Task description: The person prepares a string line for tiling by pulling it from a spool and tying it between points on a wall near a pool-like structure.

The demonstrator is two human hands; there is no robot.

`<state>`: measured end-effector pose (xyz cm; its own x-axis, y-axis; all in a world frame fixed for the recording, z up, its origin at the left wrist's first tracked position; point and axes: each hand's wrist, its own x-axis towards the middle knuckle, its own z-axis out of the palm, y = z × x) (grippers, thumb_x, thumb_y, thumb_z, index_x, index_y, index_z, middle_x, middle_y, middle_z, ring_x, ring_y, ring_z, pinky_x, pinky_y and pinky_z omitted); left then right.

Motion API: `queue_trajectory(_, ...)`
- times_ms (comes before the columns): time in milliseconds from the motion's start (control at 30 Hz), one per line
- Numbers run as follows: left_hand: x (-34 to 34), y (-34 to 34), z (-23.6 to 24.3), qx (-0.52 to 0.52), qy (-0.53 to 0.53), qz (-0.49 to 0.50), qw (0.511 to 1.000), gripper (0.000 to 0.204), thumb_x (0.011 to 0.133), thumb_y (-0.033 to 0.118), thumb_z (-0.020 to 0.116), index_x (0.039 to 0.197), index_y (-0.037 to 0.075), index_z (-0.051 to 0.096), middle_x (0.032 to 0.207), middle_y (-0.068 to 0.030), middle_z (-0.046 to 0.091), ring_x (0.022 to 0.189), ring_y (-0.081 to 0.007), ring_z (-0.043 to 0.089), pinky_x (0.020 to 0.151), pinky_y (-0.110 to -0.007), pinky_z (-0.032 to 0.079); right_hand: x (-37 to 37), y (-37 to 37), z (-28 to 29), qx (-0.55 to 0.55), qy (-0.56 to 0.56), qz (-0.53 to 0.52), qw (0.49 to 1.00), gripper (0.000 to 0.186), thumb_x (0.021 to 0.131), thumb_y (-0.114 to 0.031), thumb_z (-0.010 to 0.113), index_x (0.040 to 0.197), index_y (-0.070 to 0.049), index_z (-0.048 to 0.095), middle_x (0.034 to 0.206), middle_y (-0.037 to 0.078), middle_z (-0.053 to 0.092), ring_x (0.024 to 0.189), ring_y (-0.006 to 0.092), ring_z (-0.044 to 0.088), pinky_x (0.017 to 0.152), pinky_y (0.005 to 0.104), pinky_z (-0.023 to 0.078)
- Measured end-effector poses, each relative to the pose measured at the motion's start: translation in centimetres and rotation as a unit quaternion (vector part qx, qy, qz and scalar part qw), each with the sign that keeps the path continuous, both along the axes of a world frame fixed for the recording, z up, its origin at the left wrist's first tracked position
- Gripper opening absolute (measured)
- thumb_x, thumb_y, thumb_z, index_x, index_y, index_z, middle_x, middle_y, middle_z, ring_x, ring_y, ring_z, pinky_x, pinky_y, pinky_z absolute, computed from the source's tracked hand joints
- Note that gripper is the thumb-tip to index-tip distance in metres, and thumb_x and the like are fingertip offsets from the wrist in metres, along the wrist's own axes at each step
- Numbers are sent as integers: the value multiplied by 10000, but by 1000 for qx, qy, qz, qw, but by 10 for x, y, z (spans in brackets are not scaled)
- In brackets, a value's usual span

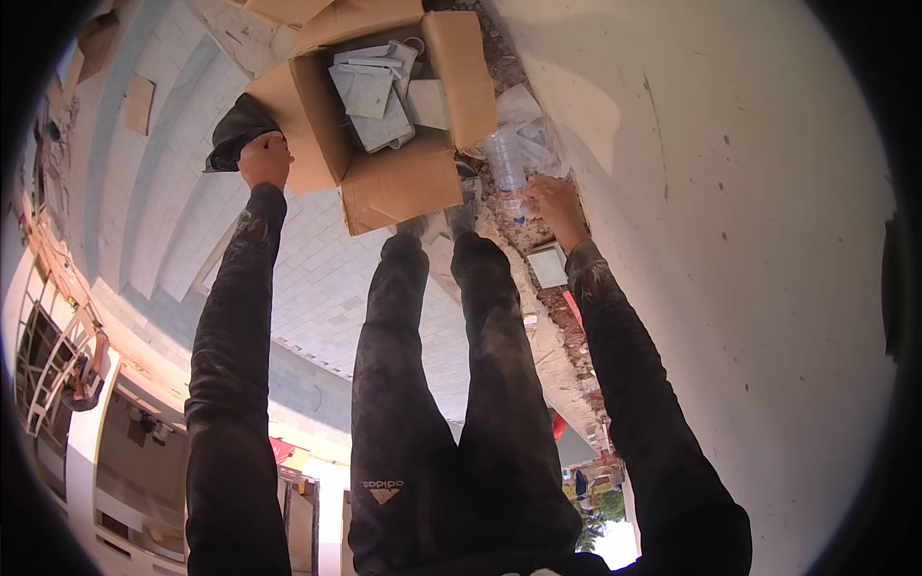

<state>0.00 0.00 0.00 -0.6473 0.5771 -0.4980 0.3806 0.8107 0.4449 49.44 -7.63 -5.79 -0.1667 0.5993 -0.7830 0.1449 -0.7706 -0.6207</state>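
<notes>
My left hand (265,160) is closed round a bunched black cloth or bag (238,130), beside the left flap of an open cardboard box (399,192). Inside the box lie several white and grey flat pieces (367,93), some stacked askew. To the right of the box, my right hand (555,204) has its fingers bent at the neck end of a clear plastic bottle (506,158) with a blue cap. The fingertips appear to grip the bottle; their far side is hidden. Crumpled clear plastic (538,134) lies against the bottle.
A pale wall (711,192) rises close on my right, with rubble (567,322) along its foot. A white rectangular piece (548,266) lies there. Curved pale steps (173,182) and tiled floor (327,278) spread to the left. A person (84,384) is at the far left.
</notes>
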Motion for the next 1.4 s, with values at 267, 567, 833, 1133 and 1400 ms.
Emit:
queue_trajectory(267,62,-72,100,106,-40,124,986,303,957,94,505,1213,-41,596,992,-113,660,799,-144,634,634,-260,552,88,-158,95,-241,-173,-63,953,182,870,-158,575,919,-7,663,775,69,656,635,164,670,514,252,486)
queue_trajectory(567,71,-34,218,207,95,-60,972,329,985,82,470,1290,-18,544,1128,-122,631,896,-184,654,696,-264,560,54,-213,183,-165,-341,-151,913,287,880,-149,601,1106,25,634,953,104,673,815,191,677,680,291,517)
queue_trajectory(833,76,-53,209,163,65,-223,959,480,938,118,548,1394,20,438,1267,-172,569,1043,-231,623,837,-347,550,75,-67,264,148,-541,-179,808,309,875,-133,637,1155,-2,642,1086,97,667,946,138,616,842,274,486)
queue_trajectory(1133,185,-83,195,203,18,-271,941,658,899,117,596,1476,45,288,1389,-251,436,1266,-353,475,983,-451,465,109,-57,266,153,-450,-239,847,258,875,-153,634,1037,38,697,974,113,711,946,165,647,864,283,489)
queue_trajectory(1400,300,-93,163,323,26,-411,852,654,906,216,637,1441,2,327,1401,-260,425,1219,-358,502,994,-436,448,139,-94,232,322,-385,-143,853,242,882,-80,608,1081,43,669,988,117,709,928,181,665,878,290,503)
